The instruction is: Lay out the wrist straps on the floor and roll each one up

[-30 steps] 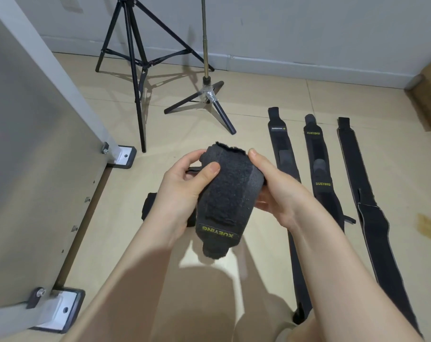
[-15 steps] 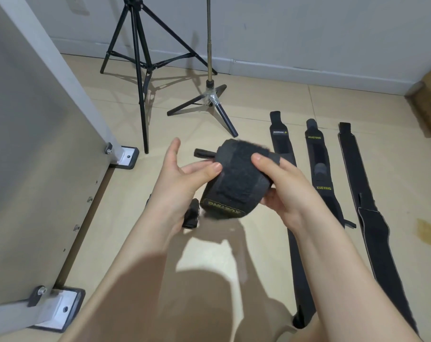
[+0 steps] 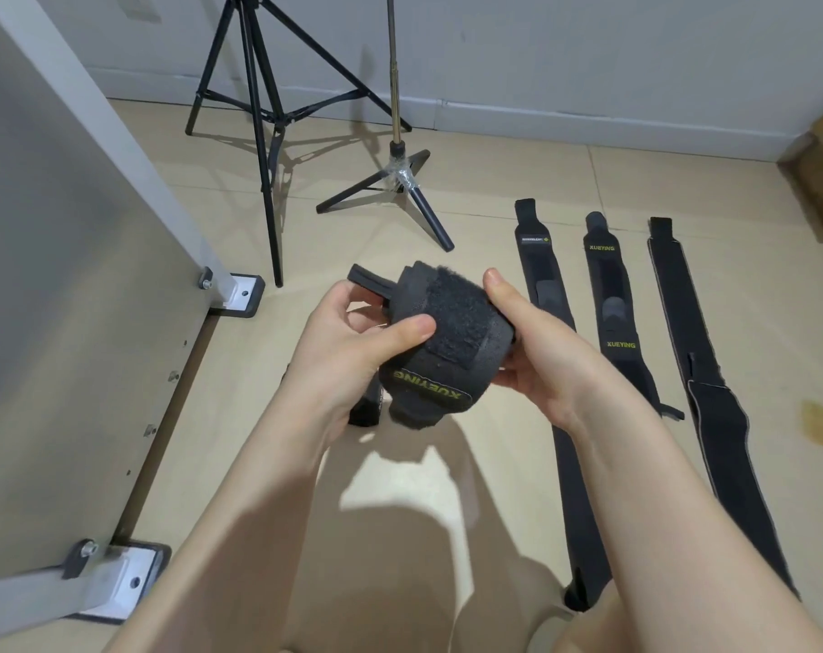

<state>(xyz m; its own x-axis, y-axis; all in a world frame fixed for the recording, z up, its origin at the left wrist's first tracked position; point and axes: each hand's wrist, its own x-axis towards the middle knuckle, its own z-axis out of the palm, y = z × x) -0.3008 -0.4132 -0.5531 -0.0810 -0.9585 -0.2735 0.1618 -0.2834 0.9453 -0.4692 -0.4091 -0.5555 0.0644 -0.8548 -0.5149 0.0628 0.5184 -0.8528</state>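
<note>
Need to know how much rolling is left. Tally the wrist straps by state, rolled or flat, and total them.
Rolled black fabric wrist straps: 2, one held by the left hand and right hand, one on the floor, mostly hidden behind it.
Flat black wrist straps on the beige tiled floor: 3.
Total: 5.

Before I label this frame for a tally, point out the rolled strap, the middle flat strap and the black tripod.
rolled strap (image 3: 447, 341), head view, fuzzy fastening patch
middle flat strap (image 3: 618, 332), head view, above lower yellow logo
black tripod (image 3: 259, 120), head view, centre column
</note>
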